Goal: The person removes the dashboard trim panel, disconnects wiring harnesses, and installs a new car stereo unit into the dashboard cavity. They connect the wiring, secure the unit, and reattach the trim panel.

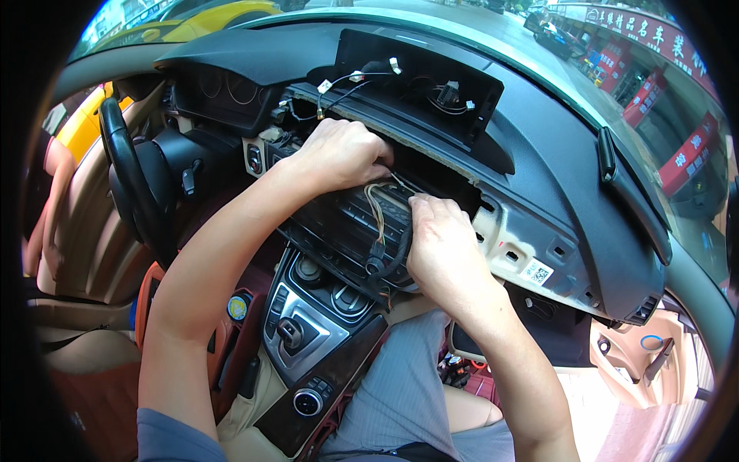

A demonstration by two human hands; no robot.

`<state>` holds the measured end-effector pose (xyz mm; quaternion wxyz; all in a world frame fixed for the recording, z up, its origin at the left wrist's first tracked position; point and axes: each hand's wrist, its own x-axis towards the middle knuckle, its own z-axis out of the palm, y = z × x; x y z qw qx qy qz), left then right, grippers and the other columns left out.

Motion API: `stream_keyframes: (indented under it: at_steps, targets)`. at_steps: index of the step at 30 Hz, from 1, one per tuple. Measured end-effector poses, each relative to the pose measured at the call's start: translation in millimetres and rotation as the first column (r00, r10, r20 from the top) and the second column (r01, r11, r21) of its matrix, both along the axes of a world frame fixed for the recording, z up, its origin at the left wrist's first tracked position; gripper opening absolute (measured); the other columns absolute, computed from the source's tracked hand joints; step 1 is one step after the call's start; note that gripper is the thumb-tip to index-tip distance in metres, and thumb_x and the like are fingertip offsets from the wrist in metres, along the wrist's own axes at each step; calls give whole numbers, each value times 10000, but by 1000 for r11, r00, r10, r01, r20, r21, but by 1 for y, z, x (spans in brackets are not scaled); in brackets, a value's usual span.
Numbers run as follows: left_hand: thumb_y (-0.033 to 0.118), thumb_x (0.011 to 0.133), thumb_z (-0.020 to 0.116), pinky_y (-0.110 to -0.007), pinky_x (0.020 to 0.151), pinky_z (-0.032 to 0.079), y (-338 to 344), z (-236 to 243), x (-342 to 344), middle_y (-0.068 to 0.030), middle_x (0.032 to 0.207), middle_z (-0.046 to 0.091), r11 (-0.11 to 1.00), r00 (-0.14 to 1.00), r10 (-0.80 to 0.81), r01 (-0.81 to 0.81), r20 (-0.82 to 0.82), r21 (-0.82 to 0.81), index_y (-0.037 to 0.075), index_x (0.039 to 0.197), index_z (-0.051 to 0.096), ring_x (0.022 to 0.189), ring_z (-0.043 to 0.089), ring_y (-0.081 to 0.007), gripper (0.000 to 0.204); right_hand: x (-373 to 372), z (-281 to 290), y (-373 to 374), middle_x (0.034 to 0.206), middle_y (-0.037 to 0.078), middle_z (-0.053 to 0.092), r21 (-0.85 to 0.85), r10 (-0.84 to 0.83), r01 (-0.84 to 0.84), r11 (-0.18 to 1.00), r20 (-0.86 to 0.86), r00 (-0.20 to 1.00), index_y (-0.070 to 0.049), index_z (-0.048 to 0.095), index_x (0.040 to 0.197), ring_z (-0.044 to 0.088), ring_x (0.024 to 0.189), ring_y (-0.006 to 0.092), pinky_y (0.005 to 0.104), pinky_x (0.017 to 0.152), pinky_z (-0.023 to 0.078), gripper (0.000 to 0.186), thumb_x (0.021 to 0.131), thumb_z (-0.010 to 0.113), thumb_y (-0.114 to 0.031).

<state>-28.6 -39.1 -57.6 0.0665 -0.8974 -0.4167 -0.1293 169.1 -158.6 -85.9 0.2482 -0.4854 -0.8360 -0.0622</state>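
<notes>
Over the opened dashboard, my left hand (pixel 346 154) has its fingers curled and closed at the edge of the dark cavity (pixel 431 169). The fingertips pinch at the wiring harness (pixel 375 202), whose thin wires run between both hands. My right hand (pixel 445 237), a little lower and to the right, is also closed, its fingers bent around the harness; the exact grip is partly hidden. From there the wires hang down over the black radio and control panel (pixel 350 219) to a dark plug connector (pixel 376 260). Deeper parts of the cavity are in shadow.
A black screen housing (pixel 431 92) stands behind the opening, with loose cables and white plugs (pixel 356 76) before it. The steering wheel (pixel 127 169) is at left, the gear selector (pixel 290 333) below. Bare trim frame (pixel 512 246) lies right. Another person's arm (pixel 58 165) shows far left.
</notes>
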Motion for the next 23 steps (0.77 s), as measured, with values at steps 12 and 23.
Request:
stream_keyframes:
  at_steps: [12,23]
  targets:
    - [237,809,762,-446,722,593,4,-17,12,-142,840,753,988,981,136,-144,137,50,133,889,804,809,745,-331,138,-3,-10,-4,1259,276,646,47,-29,30,998,-25,999,125,616,1220,615,1195,384,443,1014,485,405,843,566,-14]
    - [205,790,765,-457,763,596,13,-29,5,-174,875,753,986,980,166,-166,107,-8,100,932,804,846,744,-349,181,7,42,20,1170,253,695,512,96,34,859,-225,970,68,637,1218,698,1062,389,422,957,564,314,905,625,70]
